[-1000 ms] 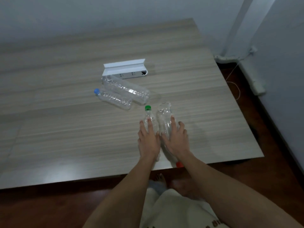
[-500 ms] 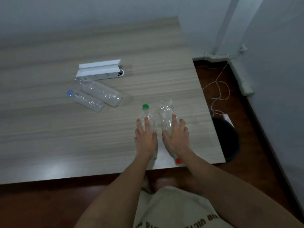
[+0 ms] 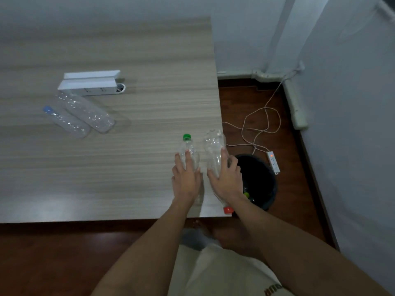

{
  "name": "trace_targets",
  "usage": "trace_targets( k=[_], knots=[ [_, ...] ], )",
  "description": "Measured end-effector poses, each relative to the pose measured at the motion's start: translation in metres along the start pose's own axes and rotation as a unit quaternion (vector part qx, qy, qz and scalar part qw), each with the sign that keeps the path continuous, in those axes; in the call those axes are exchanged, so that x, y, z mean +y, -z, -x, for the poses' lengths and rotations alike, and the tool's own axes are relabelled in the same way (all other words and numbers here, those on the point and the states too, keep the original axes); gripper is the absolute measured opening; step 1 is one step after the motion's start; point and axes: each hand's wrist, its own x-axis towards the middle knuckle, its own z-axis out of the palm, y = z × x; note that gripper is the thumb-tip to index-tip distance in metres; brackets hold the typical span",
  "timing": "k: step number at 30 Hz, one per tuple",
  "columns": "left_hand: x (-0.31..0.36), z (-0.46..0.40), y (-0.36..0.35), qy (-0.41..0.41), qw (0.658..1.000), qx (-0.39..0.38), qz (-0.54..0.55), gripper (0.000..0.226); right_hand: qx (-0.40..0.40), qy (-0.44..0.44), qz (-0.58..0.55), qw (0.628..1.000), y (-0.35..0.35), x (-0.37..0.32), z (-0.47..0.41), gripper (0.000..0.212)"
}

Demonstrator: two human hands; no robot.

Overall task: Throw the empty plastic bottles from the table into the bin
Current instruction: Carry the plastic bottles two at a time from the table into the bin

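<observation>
Four clear plastic bottles are seen lying on the wooden table (image 3: pixel 128 171). A green-capped bottle (image 3: pixel 189 151) lies near the right edge, cap pointing far, just beside a crumpled red-capped bottle (image 3: pixel 214 154) whose cap overhangs the near edge. Far left, a blue-capped bottle (image 3: pixel 66 122) and a larger bottle (image 3: pixel 89 113) lie side by side. A black bin (image 3: pixel 259 180) stands on the floor to the right of the table.

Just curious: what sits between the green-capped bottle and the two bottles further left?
Nothing: the head view shows bare table between the green-capped bottle and the two bottles.
</observation>
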Motion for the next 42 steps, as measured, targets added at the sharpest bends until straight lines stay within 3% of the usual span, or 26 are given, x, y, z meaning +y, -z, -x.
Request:
trace_targets(
  k=[14,15,20,28,33,42],
  knots=[
    [0.090,-0.031,-0.053,-0.019,1.000,-0.006,-0.021,0.072,0.003,-0.044,0.021,0.999,0.051,0.085,-0.045,0.087],
    [0.151,-0.023,-0.087,0.014,1.000,0.002,-0.021,0.073,-0.027,-0.038,0.021,0.999,0.080,0.148,-0.060,0.087],
    [0.200,-0.024,-0.115,0.022,1.000,0.013,-0.015,0.072,-0.058,-0.031,0.019,0.998,0.093,0.189,-0.071,0.085],
    [0.211,-0.005,-0.147,0.004,1.000,-0.025,-0.013,0.072,-0.077,-0.022,0.033,0.996,0.094,0.219,-0.072,0.087],
    [0.219,0.007,-0.197,0.045,0.997,-0.055,0.010,0.073,-0.124,-0.051,0.039,0.990,0.077,0.271,-0.068,0.089],
    [0.176,-0.033,-0.302,0.061,0.994,-0.092,-0.011,0.072,-0.174,-0.102,0.029,0.979,-0.015,0.329,-0.088,0.088]
  ],
)
